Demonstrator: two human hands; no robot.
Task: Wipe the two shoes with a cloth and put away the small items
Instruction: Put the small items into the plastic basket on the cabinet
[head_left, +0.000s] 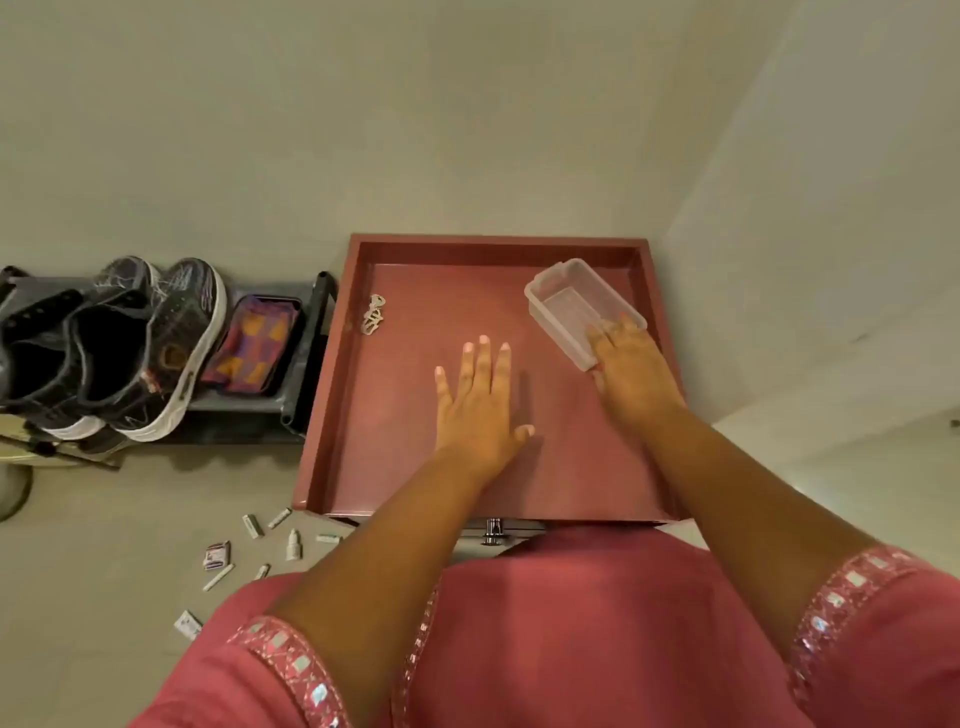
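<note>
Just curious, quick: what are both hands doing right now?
Left hand: open, flat above red wooden drawer.
Right hand: gripping clear plastic box.

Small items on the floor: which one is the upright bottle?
The little white dropper bottle, standing cap up among the scattered items just left of the drawer front. The others are flat packets and tubes lying down.

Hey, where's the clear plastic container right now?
In the head view, the clear plastic container sits in the far right corner of the open red drawer, with the right hand gripping its near end.
</note>
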